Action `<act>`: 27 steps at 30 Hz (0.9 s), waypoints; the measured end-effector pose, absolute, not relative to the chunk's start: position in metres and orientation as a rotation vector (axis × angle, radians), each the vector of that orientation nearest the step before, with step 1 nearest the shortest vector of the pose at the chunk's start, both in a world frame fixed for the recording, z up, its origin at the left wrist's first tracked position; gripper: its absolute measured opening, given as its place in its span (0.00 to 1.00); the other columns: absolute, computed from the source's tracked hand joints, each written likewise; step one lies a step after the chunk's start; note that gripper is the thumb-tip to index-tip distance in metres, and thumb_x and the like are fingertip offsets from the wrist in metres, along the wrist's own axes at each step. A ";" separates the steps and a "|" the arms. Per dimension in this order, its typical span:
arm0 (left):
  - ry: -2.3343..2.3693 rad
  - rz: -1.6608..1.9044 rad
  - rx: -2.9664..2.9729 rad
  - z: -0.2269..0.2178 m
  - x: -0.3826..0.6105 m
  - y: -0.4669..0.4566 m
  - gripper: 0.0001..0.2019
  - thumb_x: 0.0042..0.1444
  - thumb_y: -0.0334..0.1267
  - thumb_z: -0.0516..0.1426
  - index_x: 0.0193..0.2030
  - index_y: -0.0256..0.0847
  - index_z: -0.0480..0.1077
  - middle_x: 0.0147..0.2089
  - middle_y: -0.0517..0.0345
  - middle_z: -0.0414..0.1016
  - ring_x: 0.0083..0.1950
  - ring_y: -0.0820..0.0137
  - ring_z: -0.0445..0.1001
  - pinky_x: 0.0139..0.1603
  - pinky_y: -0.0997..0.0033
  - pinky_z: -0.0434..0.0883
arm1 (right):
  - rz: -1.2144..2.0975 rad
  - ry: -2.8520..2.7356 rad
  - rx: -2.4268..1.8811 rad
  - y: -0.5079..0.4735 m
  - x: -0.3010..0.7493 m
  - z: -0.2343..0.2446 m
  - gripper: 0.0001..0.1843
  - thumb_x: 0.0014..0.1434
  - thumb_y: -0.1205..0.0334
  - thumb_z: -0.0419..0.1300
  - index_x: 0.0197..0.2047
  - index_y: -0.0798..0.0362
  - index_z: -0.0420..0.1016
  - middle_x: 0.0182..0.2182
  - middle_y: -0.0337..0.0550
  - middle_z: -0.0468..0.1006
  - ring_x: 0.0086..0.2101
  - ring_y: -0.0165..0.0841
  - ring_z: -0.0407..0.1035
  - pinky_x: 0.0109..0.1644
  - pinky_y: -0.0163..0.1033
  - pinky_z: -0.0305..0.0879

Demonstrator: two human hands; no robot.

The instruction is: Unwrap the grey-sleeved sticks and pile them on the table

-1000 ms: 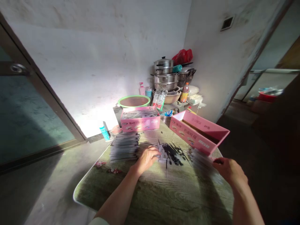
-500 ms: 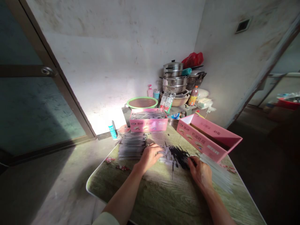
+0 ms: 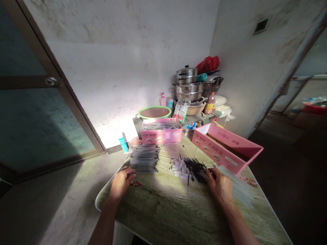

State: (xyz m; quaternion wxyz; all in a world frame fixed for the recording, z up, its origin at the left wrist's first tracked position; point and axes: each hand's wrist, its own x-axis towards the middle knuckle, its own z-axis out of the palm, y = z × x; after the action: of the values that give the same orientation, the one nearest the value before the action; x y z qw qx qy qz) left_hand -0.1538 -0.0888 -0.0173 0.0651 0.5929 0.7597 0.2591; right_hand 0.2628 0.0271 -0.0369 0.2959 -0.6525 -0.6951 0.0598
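Observation:
My left hand (image 3: 123,181) is at the near left corner of a stack of thin grey sticks (image 3: 145,159), fingertips pinched together; what they hold, if anything, is too small to make out. My right hand (image 3: 221,183) is closed, thumb against fingers, at the right end of a loose heap of thin black sticks (image 3: 195,169). Its grip is hidden. Short white tubes (image 3: 178,167) lie scattered against the heap's left side. Long, thin translucent tubes (image 3: 241,190) spread on the table to the right of my right hand.
On the wood-patterned table (image 3: 173,211), a pink box (image 3: 161,136) full of thin sticks stands at the back. Another pink box (image 3: 224,149) sits tilted at the right. Behind are stacked pots (image 3: 188,90), a green-rimmed basket (image 3: 154,112) and a bottle (image 3: 209,103). A blue can (image 3: 123,143) stands at left.
My left hand has moved left and nearer to me, from beside the white tubes to the near left corner of the grey stack. My right hand stays at the black sticks.

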 end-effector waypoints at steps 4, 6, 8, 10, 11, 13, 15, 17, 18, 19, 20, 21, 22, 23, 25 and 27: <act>2.263 0.727 1.790 -0.019 -0.150 -0.089 0.10 0.57 0.36 0.55 0.39 0.44 0.78 0.42 0.57 0.79 0.44 0.64 0.77 0.45 0.68 0.70 | 0.144 -1.847 -1.724 0.028 0.264 -0.039 0.22 0.64 0.49 0.51 0.43 0.54 0.80 0.30 0.50 0.84 0.31 0.41 0.77 0.31 0.37 0.58; 2.250 0.742 1.801 -0.018 -0.148 -0.087 0.10 0.55 0.35 0.56 0.39 0.45 0.79 0.41 0.58 0.78 0.43 0.64 0.77 0.44 0.68 0.70 | 0.140 -1.846 -1.724 0.028 0.264 -0.039 0.22 0.64 0.49 0.50 0.43 0.54 0.81 0.29 0.50 0.84 0.31 0.42 0.77 0.30 0.37 0.57; 2.253 0.787 1.816 -0.018 -0.148 -0.087 0.09 0.54 0.35 0.58 0.39 0.46 0.79 0.42 0.57 0.79 0.44 0.62 0.77 0.44 0.68 0.71 | 0.142 -1.847 -1.724 0.028 0.264 -0.039 0.23 0.64 0.48 0.50 0.43 0.54 0.81 0.29 0.51 0.84 0.31 0.42 0.77 0.30 0.37 0.57; 2.269 0.839 1.829 -0.019 -0.149 -0.087 0.09 0.52 0.35 0.59 0.38 0.47 0.79 0.42 0.58 0.79 0.45 0.60 0.77 0.45 0.68 0.71 | 0.146 -1.848 -1.717 0.028 0.264 -0.038 0.23 0.63 0.48 0.50 0.42 0.54 0.81 0.30 0.51 0.84 0.31 0.42 0.77 0.30 0.37 0.57; 2.275 0.852 1.833 -0.019 -0.149 -0.087 0.09 0.52 0.35 0.59 0.38 0.47 0.79 0.43 0.58 0.79 0.45 0.60 0.77 0.46 0.68 0.71 | 0.149 -1.849 -1.711 0.028 0.263 -0.037 0.23 0.63 0.48 0.50 0.42 0.54 0.81 0.30 0.51 0.84 0.31 0.42 0.77 0.30 0.37 0.58; 2.273 0.835 1.841 -0.020 -0.150 -0.086 0.09 0.51 0.35 0.59 0.38 0.47 0.78 0.43 0.57 0.80 0.46 0.59 0.77 0.47 0.67 0.71 | 0.156 -1.850 -1.708 0.028 0.263 -0.037 0.23 0.63 0.48 0.50 0.43 0.54 0.81 0.30 0.51 0.84 0.31 0.42 0.77 0.31 0.37 0.58; 2.271 0.777 1.842 -0.019 -0.149 -0.086 0.09 0.52 0.35 0.58 0.38 0.46 0.78 0.42 0.56 0.79 0.47 0.59 0.76 0.47 0.66 0.70 | 0.160 -1.848 -1.711 0.027 0.263 -0.037 0.23 0.64 0.48 0.50 0.43 0.54 0.80 0.30 0.51 0.84 0.31 0.42 0.77 0.31 0.37 0.58; 2.266 0.740 1.840 -0.019 -0.148 -0.085 0.09 0.53 0.36 0.57 0.38 0.46 0.78 0.43 0.55 0.79 0.48 0.59 0.76 0.47 0.66 0.70 | 0.162 -1.844 -1.716 0.027 0.263 -0.037 0.23 0.63 0.48 0.50 0.44 0.54 0.80 0.30 0.51 0.83 0.32 0.42 0.77 0.31 0.37 0.58; 2.253 0.738 1.845 -0.018 -0.147 -0.085 0.09 0.53 0.36 0.57 0.38 0.46 0.78 0.43 0.55 0.79 0.48 0.59 0.75 0.48 0.65 0.70 | 0.165 -1.843 -1.716 0.027 0.263 -0.037 0.23 0.63 0.48 0.50 0.44 0.54 0.80 0.30 0.51 0.83 0.32 0.43 0.77 0.31 0.37 0.58; 2.230 0.747 1.855 -0.018 -0.147 -0.084 0.09 0.53 0.36 0.57 0.38 0.47 0.79 0.43 0.55 0.79 0.48 0.58 0.75 0.48 0.65 0.70 | 0.169 -1.843 -1.716 0.027 0.263 -0.036 0.23 0.63 0.48 0.50 0.43 0.54 0.80 0.30 0.51 0.83 0.32 0.43 0.77 0.31 0.37 0.58; 2.196 0.761 1.871 -0.017 -0.146 -0.084 0.09 0.53 0.37 0.58 0.38 0.48 0.79 0.43 0.55 0.80 0.48 0.58 0.75 0.48 0.65 0.70 | 0.175 -1.843 -1.716 0.027 0.263 -0.036 0.23 0.63 0.48 0.50 0.43 0.54 0.80 0.30 0.52 0.83 0.32 0.43 0.77 0.31 0.37 0.58; 2.159 0.776 1.886 -0.017 -0.146 -0.084 0.09 0.53 0.37 0.58 0.37 0.48 0.79 0.43 0.55 0.80 0.48 0.58 0.76 0.49 0.65 0.70 | 0.180 -1.843 -1.715 0.027 0.263 -0.036 0.23 0.63 0.48 0.50 0.43 0.53 0.80 0.30 0.52 0.83 0.32 0.43 0.77 0.31 0.38 0.58; 2.123 0.788 1.900 -0.017 -0.145 -0.084 0.09 0.53 0.37 0.58 0.36 0.48 0.79 0.43 0.55 0.80 0.48 0.58 0.76 0.49 0.65 0.70 | 0.185 -1.845 -1.710 0.027 0.263 -0.035 0.23 0.63 0.48 0.49 0.42 0.53 0.81 0.30 0.52 0.84 0.32 0.43 0.77 0.31 0.38 0.59; 2.092 0.793 1.911 -0.016 -0.144 -0.084 0.08 0.52 0.37 0.57 0.35 0.48 0.79 0.42 0.55 0.80 0.47 0.58 0.76 0.49 0.65 0.70 | 0.190 -1.846 -1.702 0.027 0.263 -0.035 0.23 0.63 0.48 0.49 0.42 0.53 0.81 0.30 0.52 0.84 0.32 0.43 0.77 0.31 0.37 0.59; 2.057 0.786 1.914 -0.015 -0.142 -0.085 0.07 0.52 0.36 0.57 0.33 0.47 0.78 0.41 0.55 0.80 0.46 0.59 0.75 0.49 0.66 0.70 | 0.193 -1.841 -1.684 0.026 0.262 -0.035 0.23 0.63 0.49 0.49 0.41 0.53 0.81 0.30 0.52 0.84 0.32 0.42 0.77 0.31 0.37 0.59; 2.042 0.770 1.910 -0.012 -0.140 -0.087 0.06 0.52 0.36 0.56 0.32 0.46 0.76 0.39 0.56 0.79 0.44 0.61 0.75 0.47 0.68 0.69 | 0.196 -1.827 -1.668 0.026 0.262 -0.036 0.23 0.63 0.49 0.49 0.41 0.54 0.81 0.30 0.52 0.83 0.31 0.42 0.77 0.32 0.38 0.59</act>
State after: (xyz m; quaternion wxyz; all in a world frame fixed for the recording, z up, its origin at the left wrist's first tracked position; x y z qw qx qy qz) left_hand -0.1397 -0.0866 -0.0124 0.1203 0.6537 0.6991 0.2637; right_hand 0.2621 0.0260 -0.0357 0.3242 -0.6358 -0.6965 0.0747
